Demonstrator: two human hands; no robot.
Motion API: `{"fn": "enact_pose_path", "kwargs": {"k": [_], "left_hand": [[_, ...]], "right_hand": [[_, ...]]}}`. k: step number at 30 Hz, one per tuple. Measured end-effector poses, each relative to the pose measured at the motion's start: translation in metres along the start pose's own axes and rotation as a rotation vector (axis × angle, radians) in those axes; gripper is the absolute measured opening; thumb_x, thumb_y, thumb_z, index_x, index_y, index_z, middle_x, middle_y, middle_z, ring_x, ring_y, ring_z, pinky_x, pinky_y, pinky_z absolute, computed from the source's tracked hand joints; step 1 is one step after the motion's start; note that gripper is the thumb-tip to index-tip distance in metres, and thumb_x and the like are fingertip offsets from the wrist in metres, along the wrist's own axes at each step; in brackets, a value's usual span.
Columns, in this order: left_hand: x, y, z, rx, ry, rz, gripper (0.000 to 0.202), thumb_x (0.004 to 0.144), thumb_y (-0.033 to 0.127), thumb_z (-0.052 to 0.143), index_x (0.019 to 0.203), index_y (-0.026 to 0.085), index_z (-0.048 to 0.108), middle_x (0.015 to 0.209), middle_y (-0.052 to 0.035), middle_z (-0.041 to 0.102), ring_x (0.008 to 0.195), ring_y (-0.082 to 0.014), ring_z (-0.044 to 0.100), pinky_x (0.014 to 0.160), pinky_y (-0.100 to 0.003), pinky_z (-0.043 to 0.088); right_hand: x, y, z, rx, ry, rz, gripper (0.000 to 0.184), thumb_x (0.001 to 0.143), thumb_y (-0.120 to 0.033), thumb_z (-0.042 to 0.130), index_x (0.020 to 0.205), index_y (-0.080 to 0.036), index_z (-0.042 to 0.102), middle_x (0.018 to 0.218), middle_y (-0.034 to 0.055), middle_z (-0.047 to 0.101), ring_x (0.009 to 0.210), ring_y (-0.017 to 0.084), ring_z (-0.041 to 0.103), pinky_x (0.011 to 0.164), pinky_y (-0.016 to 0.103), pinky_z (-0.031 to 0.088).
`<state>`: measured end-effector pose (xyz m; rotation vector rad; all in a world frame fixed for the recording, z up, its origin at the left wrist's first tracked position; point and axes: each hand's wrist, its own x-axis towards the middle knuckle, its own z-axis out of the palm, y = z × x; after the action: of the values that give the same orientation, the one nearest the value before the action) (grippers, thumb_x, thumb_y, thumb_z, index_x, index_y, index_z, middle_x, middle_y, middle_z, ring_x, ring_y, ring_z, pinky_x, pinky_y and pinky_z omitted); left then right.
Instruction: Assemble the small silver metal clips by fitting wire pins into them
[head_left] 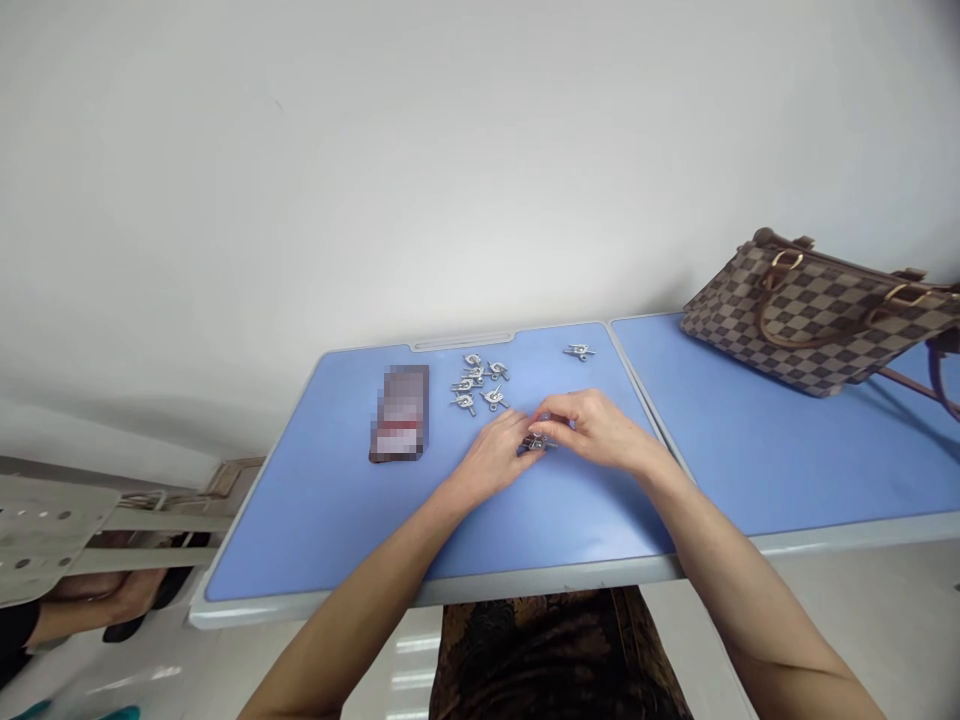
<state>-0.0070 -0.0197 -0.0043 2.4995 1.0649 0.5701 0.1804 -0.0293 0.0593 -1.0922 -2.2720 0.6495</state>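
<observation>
Both hands meet over the right half of the blue desk [337, 540]. My left hand [499, 450] has its thumb and fingers closed around a small silvery metal piece [537, 441] with thin rods sticking out. From the right, my right hand [589, 425] pinches at the top of that same piece; its fingertips partly cover it. Just beyond my left hand lies a loose group of several similar metal pieces [493, 398], with rounded bodies and thin rods. One more such metal piece [580, 352] lies apart near the desk's far right corner.
A phone [401, 415] with a blurred screen lies to the left of the metal pieces. On the adjoining desk [795, 460] at right stands a brown checkered handbag [817, 320]. A white wall rises behind. At lower left are a pale chair [56, 535] and another person's arm [97, 610].
</observation>
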Motion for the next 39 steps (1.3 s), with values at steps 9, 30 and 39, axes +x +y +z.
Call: {"fn": "enact_pose_path", "kwargs": {"k": [9, 30, 39], "left_hand": [[-0.001, 0.002, 0.0, -0.019, 0.014, -0.032, 0.015, 0.089, 0.031, 0.055, 0.092, 0.018, 0.059, 0.092, -0.0055, 0.061, 0.088, -0.0205, 0.057, 0.078, -0.034, 0.046], [0.0, 0.005, -0.008, -0.026, 0.004, -0.004, 0.009, 0.079, 0.016, 0.059, 0.086, 0.021, 0.059, 0.09, -0.0012, 0.065, 0.088, -0.0196, 0.057, 0.082, -0.034, 0.045], [0.0, 0.005, -0.007, -0.023, 0.002, -0.013, 0.009, 0.079, 0.018, 0.058, 0.087, 0.022, 0.06, 0.089, -0.0014, 0.064, 0.089, -0.02, 0.057, 0.083, -0.035, 0.045]], "right_hand": [[0.002, 0.002, 0.017, -0.12, 0.133, -0.03, 0.031, 0.088, -0.032, 0.055, 0.062, -0.019, 0.045, 0.052, -0.0049, 0.051, 0.048, 0.008, 0.039, 0.052, 0.022, 0.025], [0.0, 0.007, -0.004, -0.171, 0.1, 0.05, 0.022, 0.093, -0.029, 0.045, 0.081, -0.018, 0.059, 0.06, -0.0016, 0.056, 0.053, 0.011, 0.046, 0.055, 0.024, 0.029], [0.0, 0.008, -0.005, -0.193, 0.115, 0.038, 0.02, 0.093, -0.029, 0.046, 0.083, -0.019, 0.06, 0.06, -0.0016, 0.055, 0.054, 0.012, 0.046, 0.056, 0.024, 0.03]]}}
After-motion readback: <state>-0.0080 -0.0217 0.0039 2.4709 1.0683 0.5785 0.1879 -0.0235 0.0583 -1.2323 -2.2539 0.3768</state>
